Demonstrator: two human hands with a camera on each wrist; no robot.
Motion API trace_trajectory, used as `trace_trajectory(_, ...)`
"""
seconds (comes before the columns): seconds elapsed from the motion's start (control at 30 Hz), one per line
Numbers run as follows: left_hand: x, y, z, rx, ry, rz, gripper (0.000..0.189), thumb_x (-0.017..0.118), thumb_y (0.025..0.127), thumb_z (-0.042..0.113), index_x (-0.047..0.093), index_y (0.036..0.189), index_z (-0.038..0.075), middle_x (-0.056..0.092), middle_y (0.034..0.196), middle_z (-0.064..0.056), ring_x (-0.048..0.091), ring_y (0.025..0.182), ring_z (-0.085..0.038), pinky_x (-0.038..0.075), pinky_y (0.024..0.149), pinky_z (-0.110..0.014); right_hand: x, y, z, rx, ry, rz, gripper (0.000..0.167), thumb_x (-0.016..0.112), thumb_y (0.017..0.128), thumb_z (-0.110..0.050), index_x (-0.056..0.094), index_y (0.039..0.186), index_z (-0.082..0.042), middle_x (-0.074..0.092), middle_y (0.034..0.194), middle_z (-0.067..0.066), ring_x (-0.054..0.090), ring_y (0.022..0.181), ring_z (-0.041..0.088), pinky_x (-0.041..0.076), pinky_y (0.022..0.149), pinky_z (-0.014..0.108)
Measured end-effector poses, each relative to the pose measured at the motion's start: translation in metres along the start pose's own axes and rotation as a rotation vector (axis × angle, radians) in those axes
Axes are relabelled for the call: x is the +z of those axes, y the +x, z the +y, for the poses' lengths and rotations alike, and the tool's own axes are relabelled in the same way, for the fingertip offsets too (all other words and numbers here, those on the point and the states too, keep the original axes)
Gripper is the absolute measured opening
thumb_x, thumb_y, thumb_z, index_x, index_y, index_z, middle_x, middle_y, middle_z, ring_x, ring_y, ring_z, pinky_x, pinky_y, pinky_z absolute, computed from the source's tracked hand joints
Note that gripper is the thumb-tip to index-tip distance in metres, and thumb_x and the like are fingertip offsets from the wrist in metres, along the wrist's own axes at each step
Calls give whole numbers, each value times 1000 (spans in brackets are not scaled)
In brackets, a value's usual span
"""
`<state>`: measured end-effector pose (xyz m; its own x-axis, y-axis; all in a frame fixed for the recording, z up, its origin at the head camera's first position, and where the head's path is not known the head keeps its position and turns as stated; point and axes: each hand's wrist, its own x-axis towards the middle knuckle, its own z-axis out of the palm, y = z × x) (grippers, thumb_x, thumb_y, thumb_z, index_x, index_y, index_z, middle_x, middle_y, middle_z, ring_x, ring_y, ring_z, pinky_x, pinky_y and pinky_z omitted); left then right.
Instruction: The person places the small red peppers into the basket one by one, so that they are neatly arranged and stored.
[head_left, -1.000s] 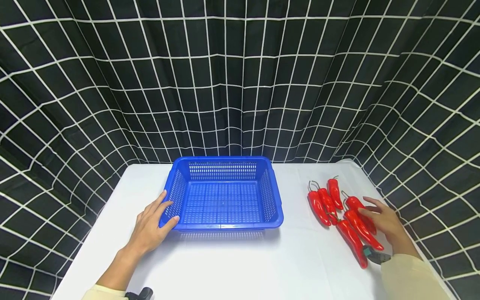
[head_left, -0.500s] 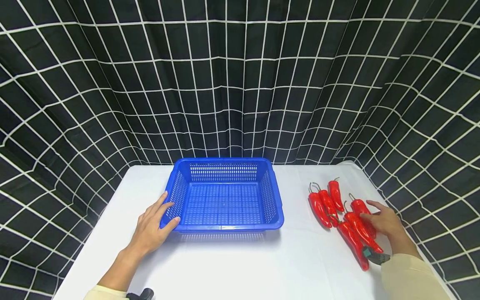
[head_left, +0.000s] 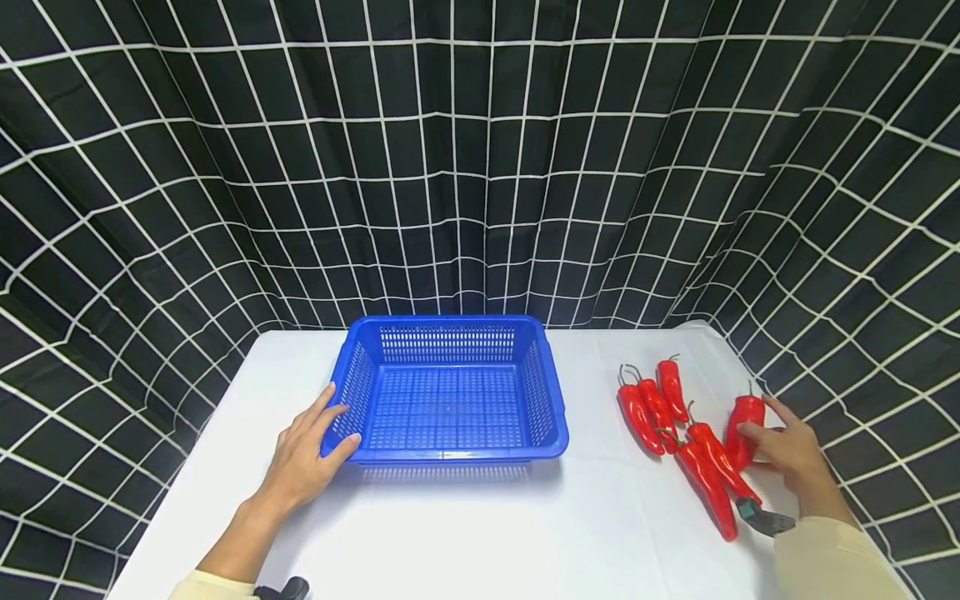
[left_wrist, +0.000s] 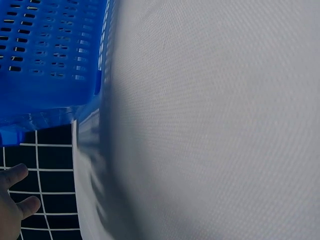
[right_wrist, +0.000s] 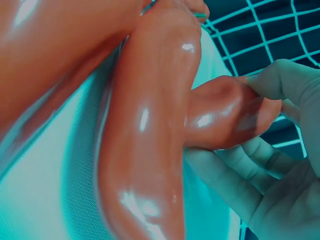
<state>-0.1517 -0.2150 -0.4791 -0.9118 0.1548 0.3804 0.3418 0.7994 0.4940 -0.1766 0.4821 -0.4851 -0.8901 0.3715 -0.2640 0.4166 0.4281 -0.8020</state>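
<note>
My right hand (head_left: 797, 452) holds a red chili pepper (head_left: 746, 415) at the right of the table, its green stem pointing away from me. In the right wrist view, the thumb lies on top of this pepper (right_wrist: 212, 117) and the fingers (right_wrist: 227, 177) curl beneath it. Just left of it lie two more long red peppers (head_left: 705, 483), one close beside the other. My left hand (head_left: 300, 454) rests at the left front corner of a blue plastic basket (head_left: 450, 456), fingers spread and thumb over the rim. Nothing lies in the basket.
Three further red peppers (head_left: 637, 417) lie grouped behind and left of the front pair. A white cloth (head_left: 465, 542) covers the table. Black curtains (head_left: 465, 167) with a white grid stand close around its back and sides.
My right hand has taken hold of the rightmost pepper and shifted it right, away from the others, turning its stem end rightward. The left hand and basket have stayed put.
</note>
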Motion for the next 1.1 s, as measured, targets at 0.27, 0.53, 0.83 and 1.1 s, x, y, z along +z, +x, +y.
trace_trajectory(0.27, 0, 1, 0, -4, -6, -2, 53, 63, 90, 40, 57, 129, 5, 28, 155, -12, 32, 133, -45, 26, 94, -64, -5, -6, -6, -26, 77, 31, 85, 60, 94, -26, 1, 154, -14, 23, 139, 42, 52, 104, 52, 58, 63, 44)
trace_trajectory(0.53, 0, 1, 1, -4, -4, 0, 53, 63, 90, 40, 57, 129, 5, 28, 155, -13, 32, 133, -45, 27, 94, -64, -9, -16, -14, 2, 282, 16, 86, 63, 94, -29, 3, 156, -27, 19, 145, 37, 57, 66, -2, 57, 66, 44)
trace_trajectory(0.83, 0, 0, 2, -12, -4, -7, 54, 63, 90, 41, 56, 129, 5, 28, 155, -12, 32, 133, -44, 28, 94, -63, -10, -26, -23, 37, 465, -34, 97, 76, 83, -38, 10, 153, -41, 22, 144, 20, 59, 67, -4, 58, 67, 39)
trace_trajectory(1.1, -1, -2, 0, -24, -14, -13, 53, 62, 91, 41, 56, 130, 5, 27, 156, -11, 31, 134, -42, 26, 97, -63, -5, -41, -39, -7, 788, -174, 77, 65, 93, -18, 21, 150, -48, 40, 116, -9, 66, 78, 6, 54, 73, 50)
